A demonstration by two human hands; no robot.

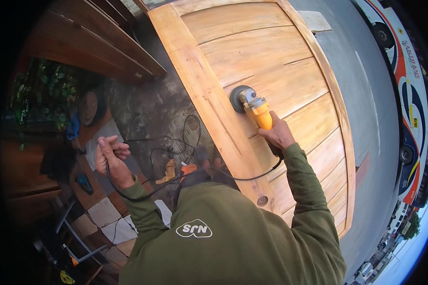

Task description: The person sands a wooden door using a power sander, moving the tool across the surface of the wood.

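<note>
My right hand (279, 131) grips the body of a yellow and black angle grinder (259, 110). Its dark round disc (237, 99) lies against a wooden panel door (271, 46), where the inner boards meet the near stile. From the grinder's tail a black power cord (251, 179) droops across my front to my left hand (113, 160). That hand is raised off to the left, its fingers curled around the cord. The door has pale, bare-looking wood with long grooves between its boards, and a round hole (262, 201) in the stile near me.
On the floor lie a yellow power drill (167, 171), loose cable (196, 124) and a teal tool (84, 183). Dark wooden panels (103, 39) lean at upper left, above leafy plants (46, 89). A metal frame (82, 249) stands lower left. Beyond the door, a bus (410, 103) is on the road.
</note>
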